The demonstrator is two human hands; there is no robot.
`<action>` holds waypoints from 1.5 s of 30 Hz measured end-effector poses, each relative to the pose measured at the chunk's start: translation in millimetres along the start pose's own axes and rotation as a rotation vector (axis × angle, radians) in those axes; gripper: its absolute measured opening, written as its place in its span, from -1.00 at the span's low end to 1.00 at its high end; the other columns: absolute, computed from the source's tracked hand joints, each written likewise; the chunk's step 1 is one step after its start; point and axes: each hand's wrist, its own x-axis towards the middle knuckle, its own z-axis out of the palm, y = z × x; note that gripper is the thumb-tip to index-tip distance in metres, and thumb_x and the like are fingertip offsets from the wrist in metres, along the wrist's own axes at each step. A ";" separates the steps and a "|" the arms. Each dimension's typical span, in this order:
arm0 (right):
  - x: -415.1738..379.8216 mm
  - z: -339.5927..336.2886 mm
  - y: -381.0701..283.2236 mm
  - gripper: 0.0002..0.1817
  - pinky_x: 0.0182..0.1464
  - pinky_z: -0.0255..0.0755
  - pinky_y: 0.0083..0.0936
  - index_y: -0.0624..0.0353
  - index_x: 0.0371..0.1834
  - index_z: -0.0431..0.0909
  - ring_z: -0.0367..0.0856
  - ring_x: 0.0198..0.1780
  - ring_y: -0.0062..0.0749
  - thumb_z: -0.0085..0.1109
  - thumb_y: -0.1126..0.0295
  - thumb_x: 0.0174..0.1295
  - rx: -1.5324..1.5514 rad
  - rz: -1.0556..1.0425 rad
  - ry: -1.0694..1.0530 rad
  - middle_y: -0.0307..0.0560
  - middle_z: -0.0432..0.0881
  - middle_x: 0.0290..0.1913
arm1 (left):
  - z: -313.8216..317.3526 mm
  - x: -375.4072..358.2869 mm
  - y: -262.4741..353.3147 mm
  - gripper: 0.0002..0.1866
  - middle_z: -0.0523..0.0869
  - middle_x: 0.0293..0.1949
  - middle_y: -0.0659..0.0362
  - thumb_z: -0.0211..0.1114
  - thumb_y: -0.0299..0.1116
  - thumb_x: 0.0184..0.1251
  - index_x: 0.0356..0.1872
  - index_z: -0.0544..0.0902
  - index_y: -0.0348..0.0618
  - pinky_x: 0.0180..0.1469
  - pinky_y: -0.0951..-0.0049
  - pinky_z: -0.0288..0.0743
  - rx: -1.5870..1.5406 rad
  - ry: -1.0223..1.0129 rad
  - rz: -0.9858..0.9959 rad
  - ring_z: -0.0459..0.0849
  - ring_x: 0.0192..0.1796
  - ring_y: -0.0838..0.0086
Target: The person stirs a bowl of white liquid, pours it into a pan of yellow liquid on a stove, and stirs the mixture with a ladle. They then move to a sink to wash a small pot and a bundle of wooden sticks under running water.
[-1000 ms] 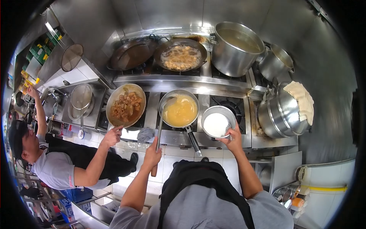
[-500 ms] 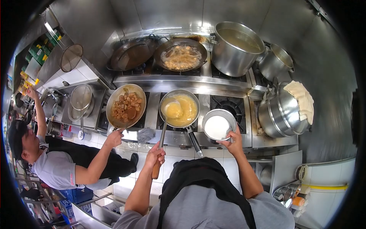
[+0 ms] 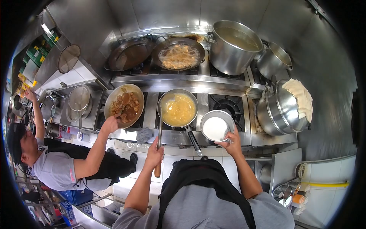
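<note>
My left hand (image 3: pixel 154 154) is closed round the shaft of a long ladle (image 3: pixel 160 131), just above its wooden grip. The shaft reaches up to the left rim of a frying pan (image 3: pixel 193 140) on the stove; the ladle's bowl is hard to make out there. Thick yellow sauce (image 3: pixel 179 108) with pale streaks lies in the pan. At the pan's right, my right hand (image 3: pixel 232 143) grips the rim of a steel bowl (image 3: pixel 226 114), thumb at its near side. White liquid (image 3: pixel 215 128) fills much of that bowl, which is held in front of a bare burner (image 3: pixel 233 107).
On my left a co-worker's hand (image 3: pixel 110 125) works at a pan of brown food (image 3: pixel 110 100). Behind stand a wok of bubbling food (image 3: pixel 179 56), another wok (image 3: pixel 127 55) and a tall stockpot (image 3: pixel 230 57). A cloth-topped steel pot (image 3: pixel 271 110) stands right. A rag (image 3: pixel 145 135) lies on the stove's front edge.
The ladle has shifted from over the sauce to the pan's left edge, its shaft now nearly straight. The yellow scoop in it no longer shows. The co-worker's hand has moved up to the brown food.
</note>
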 end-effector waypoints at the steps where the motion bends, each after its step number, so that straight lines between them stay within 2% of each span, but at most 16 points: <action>1: -0.4 -0.1 -1.8 -0.45 0.40 0.33 -0.15 0.19 -0.57 0.41 0.44 0.40 0.21 0.79 0.38 -0.35 0.000 0.009 0.006 0.30 0.36 0.44 | -1.4 4.4 -7.2 -0.28 0.55 -0.42 0.19 0.14 -0.46 0.51 0.64 0.11 0.03 -0.60 0.45 0.42 0.129 0.042 0.027 0.46 -0.61 0.56; 2: -0.9 0.1 -2.8 -0.45 0.40 0.33 -0.15 0.19 -0.57 0.41 0.43 0.41 0.21 0.79 0.38 -0.34 0.000 0.018 0.011 0.30 0.36 0.44 | -13.1 26.2 -34.7 -0.28 0.55 -0.43 0.20 0.16 -0.46 0.50 0.63 0.14 0.01 -0.60 0.45 0.43 0.397 0.125 0.327 0.48 -0.61 0.56; 4: -3.4 0.7 2.8 -0.45 0.40 0.32 -0.15 0.19 -0.57 0.41 0.43 0.41 0.21 0.79 0.38 -0.33 -0.004 0.027 0.013 0.30 0.35 0.45 | -9.8 20.0 -18.2 -0.29 0.56 -0.45 0.21 0.17 -0.46 0.50 0.62 0.16 0.00 -0.59 0.45 0.44 0.663 0.207 0.626 0.49 -0.60 0.56; 6: -5.3 1.1 3.8 -0.45 0.40 0.32 -0.15 0.19 -0.57 0.41 0.43 0.41 0.21 0.79 0.38 -0.33 -0.007 0.030 0.008 0.30 0.35 0.45 | 2.5 -0.2 15.7 -0.30 0.55 -0.47 0.24 0.20 -0.45 0.48 0.61 0.21 -0.01 -0.59 0.47 0.44 0.309 -0.006 0.140 0.49 -0.60 0.57; 14: -4.6 4.3 2.1 -0.48 0.39 0.32 -0.19 0.21 -0.58 0.43 0.44 0.40 0.19 0.77 0.41 -0.35 0.022 0.015 0.013 0.29 0.38 0.43 | 38.0 24.0 -8.4 -0.22 0.53 -0.48 0.25 0.20 -0.44 0.46 0.65 0.10 0.10 -0.61 0.52 0.37 0.076 -0.145 -0.021 0.43 -0.61 0.61; 16: -2.5 4.1 -7.1 -0.48 0.39 0.32 -0.20 0.21 -0.58 0.43 0.44 0.40 0.19 0.77 0.41 -0.35 0.032 0.008 0.018 0.28 0.39 0.43 | 32.7 29.8 -15.4 -0.25 0.52 -0.44 0.23 0.16 -0.43 0.49 0.64 0.09 0.09 -0.61 0.53 0.34 -0.412 -0.304 -0.158 0.41 -0.61 0.62; 20: -6.2 0.9 -8.2 -0.48 0.40 0.30 -0.22 0.21 -0.59 0.44 0.42 0.42 0.19 0.78 0.39 -0.34 0.024 0.015 0.021 0.27 0.37 0.44 | 12.1 13.3 -13.7 -0.28 0.51 -0.41 0.22 0.13 -0.44 0.51 0.63 0.08 0.07 -0.60 0.54 0.31 -0.775 -0.357 -0.277 0.36 -0.61 0.61; 24: -5.8 -3.5 -16.8 -0.47 0.42 0.29 -0.21 0.22 -0.59 0.44 0.41 0.43 0.19 0.78 0.36 -0.33 0.025 0.025 0.004 0.28 0.34 0.46 | -6.0 -3.3 -4.7 -0.28 0.52 -0.40 0.21 0.13 -0.46 0.50 0.63 0.11 0.04 -0.61 0.54 0.32 -0.555 -0.249 -0.205 0.38 -0.62 0.60; 26: -10.5 -3.6 -9.8 -0.46 0.43 0.27 -0.21 0.21 -0.59 0.43 0.40 0.43 0.20 0.79 0.35 -0.33 0.027 0.068 0.033 0.29 0.34 0.46 | -14.6 -7.8 1.1 -0.24 0.54 -0.42 0.20 0.15 -0.48 0.45 0.64 0.11 0.06 -0.62 0.51 0.36 -0.181 -0.145 -0.080 0.42 -0.62 0.59; 30: -9.2 -6.4 -8.8 -0.46 0.43 0.27 -0.20 0.20 -0.59 0.42 0.40 0.43 0.20 0.79 0.35 -0.32 0.010 0.038 0.021 0.28 0.34 0.46 | -25.4 -1.6 5.8 -0.20 0.54 -0.43 0.17 0.19 -0.50 0.39 0.64 0.12 0.00 -0.60 0.46 0.43 0.215 0.007 0.063 0.47 -0.60 0.57; 31: -10.4 -6.2 -4.2 -0.46 0.43 0.27 -0.20 0.20 -0.59 0.42 0.41 0.43 0.20 0.79 0.35 -0.32 -0.001 0.054 0.014 0.28 0.35 0.45 | -25.6 2.6 8.7 -0.23 0.71 -0.27 -0.05 0.21 -0.48 0.37 0.61 0.17 -0.07 -0.39 0.27 0.63 0.510 0.090 0.207 0.70 -0.47 0.27; 32: -11.3 -5.4 -0.6 -0.46 0.43 0.27 -0.19 0.20 -0.59 0.42 0.41 0.42 0.20 0.78 0.36 -0.32 -0.012 0.070 0.007 0.28 0.35 0.45 | -28.1 14.1 0.9 -0.23 0.71 -0.27 -0.05 0.21 -0.48 0.37 0.61 0.17 -0.07 -0.39 0.27 0.63 0.506 0.096 0.205 0.70 -0.47 0.27; 34: -9.2 -2.3 3.3 -0.46 0.43 0.28 -0.19 0.20 -0.59 0.42 0.42 0.42 0.20 0.78 0.36 -0.32 -0.017 0.049 0.002 0.28 0.36 0.45 | -34.2 49.3 -25.2 -0.23 0.72 0.04 -0.25 0.25 -0.46 0.33 0.59 0.21 -0.08 -0.05 0.11 0.67 0.937 0.310 0.773 0.79 -0.16 -0.09; 38: -2.1 2.9 -2.7 -0.46 0.41 0.30 -0.18 0.20 -0.60 0.42 0.44 0.40 0.21 0.79 0.35 -0.34 -0.016 0.032 0.013 0.26 0.38 0.43 | -8.1 78.1 -34.6 -0.21 0.64 0.18 -0.28 0.27 -0.43 0.31 0.59 0.20 -0.06 0.16 0.03 0.57 0.823 0.230 0.661 0.69 0.08 -0.22; 41: 1.3 6.9 -3.1 -0.47 0.41 0.30 -0.18 0.20 -0.59 0.44 0.45 0.40 0.20 0.79 0.35 -0.33 -0.025 -0.009 0.003 0.26 0.38 0.44 | 23.2 65.1 -14.3 -0.21 0.76 -0.07 -0.24 0.25 -0.40 0.32 0.60 0.21 0.04 0.08 -0.07 0.59 0.939 0.193 0.406 0.74 -0.05 -0.21; 45: 4.5 11.7 -6.5 -0.48 0.42 0.29 -0.19 0.19 -0.58 0.45 0.44 0.41 0.18 0.79 0.35 -0.33 0.007 0.004 -0.006 0.28 0.35 0.46 | 32.9 54.2 -10.1 -0.20 0.77 -0.21 -0.17 0.26 -0.40 0.33 0.60 0.20 0.07 -0.04 -0.09 0.62 1.146 0.154 0.357 0.76 -0.17 -0.14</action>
